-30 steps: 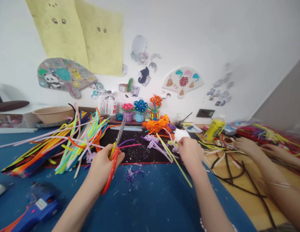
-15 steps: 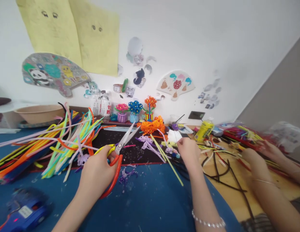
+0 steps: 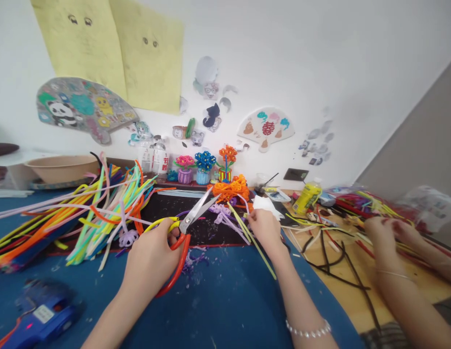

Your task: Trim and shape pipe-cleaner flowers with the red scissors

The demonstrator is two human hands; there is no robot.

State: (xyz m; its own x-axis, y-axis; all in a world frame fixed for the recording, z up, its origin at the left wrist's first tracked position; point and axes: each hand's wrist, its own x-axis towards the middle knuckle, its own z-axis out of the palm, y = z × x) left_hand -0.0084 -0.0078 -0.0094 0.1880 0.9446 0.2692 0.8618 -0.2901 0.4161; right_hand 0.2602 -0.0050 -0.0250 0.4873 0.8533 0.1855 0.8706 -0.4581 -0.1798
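Note:
My left hand [image 3: 153,257] is wrapped around a pair of scissors [image 3: 185,228] with one red and one yellow handle. Their blades are spread and point up toward the orange pipe-cleaner bundle [image 3: 231,188]. My right hand [image 3: 265,230], with a beaded bracelet at the wrist, has its fingertips pinched together beside the light purple pipe-cleaner pieces [image 3: 225,216]. What lies between those fingertips is hidden. Pale yellow-green pipe cleaners [image 3: 256,252] slant down just left of that hand, and a white paper [image 3: 267,206] lies behind it. Purple scraps [image 3: 194,261] lie under the scissors.
Many colored pipe cleaners [image 3: 98,213] are heaped at left, near a blue glue gun [image 3: 47,310] and a beige basin [image 3: 61,167]. Pipe-cleaner flower pots [image 3: 202,169] line the wall. A yellow bottle [image 3: 307,196] stands at right, where another person's hands [image 3: 389,232] work.
My right hand has moved left and slightly down, from beside the white paper to the purple pieces. The scissors have shifted slightly right, still spread. The other person's hands have come together.

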